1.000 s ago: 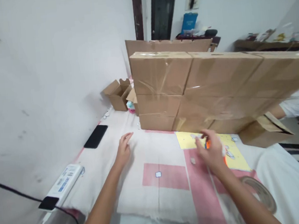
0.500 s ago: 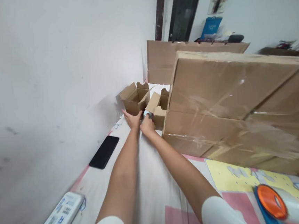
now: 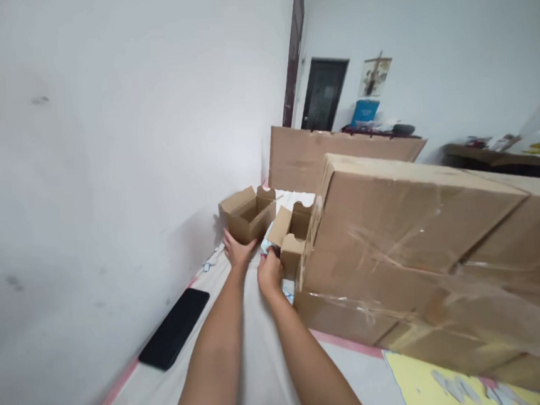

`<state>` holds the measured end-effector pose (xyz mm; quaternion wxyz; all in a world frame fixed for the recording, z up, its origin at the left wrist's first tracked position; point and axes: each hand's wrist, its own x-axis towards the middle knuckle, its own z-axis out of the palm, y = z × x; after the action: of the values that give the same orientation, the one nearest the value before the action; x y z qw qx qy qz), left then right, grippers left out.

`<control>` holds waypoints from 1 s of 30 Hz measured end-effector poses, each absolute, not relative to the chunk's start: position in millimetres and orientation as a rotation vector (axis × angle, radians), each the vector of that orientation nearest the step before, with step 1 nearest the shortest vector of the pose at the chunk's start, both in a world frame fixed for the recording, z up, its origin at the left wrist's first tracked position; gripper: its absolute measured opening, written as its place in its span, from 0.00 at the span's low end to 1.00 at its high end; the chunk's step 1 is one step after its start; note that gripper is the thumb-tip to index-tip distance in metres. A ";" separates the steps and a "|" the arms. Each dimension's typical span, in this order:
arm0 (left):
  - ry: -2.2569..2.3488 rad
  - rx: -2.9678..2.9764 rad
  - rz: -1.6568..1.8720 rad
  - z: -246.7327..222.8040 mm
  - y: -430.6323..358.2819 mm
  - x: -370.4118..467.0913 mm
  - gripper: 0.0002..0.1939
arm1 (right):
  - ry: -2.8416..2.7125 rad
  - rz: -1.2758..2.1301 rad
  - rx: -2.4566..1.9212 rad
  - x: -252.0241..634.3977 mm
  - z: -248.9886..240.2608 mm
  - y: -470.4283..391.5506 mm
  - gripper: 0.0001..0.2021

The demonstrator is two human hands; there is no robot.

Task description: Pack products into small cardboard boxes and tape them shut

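Both hands work at the centre of the frame. The left hand (image 3: pixel 239 254) sets its grip, thumb and fingers spread, against the near side of an open carton (image 3: pixel 243 231), a placement that probably steadies it. The right hand (image 3: pixel 270 273) curls its fingers at a blue-and-white packet (image 3: pixel 267 245), which lies between this carton and a second open box (image 3: pixel 292 257); whether they pinch it cannot be told, since the hand hides the contact. A large taped cardboard block (image 3: pixel 386 236) fills the lower right, bounding the second box and narrowing access from that side; the wall (image 3: pixel 104 147) limits the left. A black phone (image 3: pixel 174 329) lies lower left on white cloth (image 3: pixel 261 373).
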<state>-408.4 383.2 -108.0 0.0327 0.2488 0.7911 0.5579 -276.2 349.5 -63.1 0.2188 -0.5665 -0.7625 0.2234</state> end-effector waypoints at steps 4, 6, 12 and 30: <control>2.485 0.720 1.730 -99.4 371.9 -396.5 0.64 | -2.044 0.658 -1.529 -274.1 -53.4 346.2 0.17; 2.535 0.687 1.756 -92.4 353.6 -384.5 0.61 | -2.041 0.683 -1.472 -271.0 -43.7 335.3 0.17; 2.722 0.602 1.795 -61.9 241.0 -344.6 0.62 | -2.068 0.752 -1.200 -246.6 -15.0 264.5 0.13; 2.078 0.929 2.024 -123.0 -71.1 -181.6 0.66 | -1.759 0.183 -0.542 139.8 27.8 118.2 0.22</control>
<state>-181.6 -71.1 -123.0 0.0480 0.3046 0.6814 0.6638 139.8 118.2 27.8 0.6020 -0.2338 -0.7594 0.0791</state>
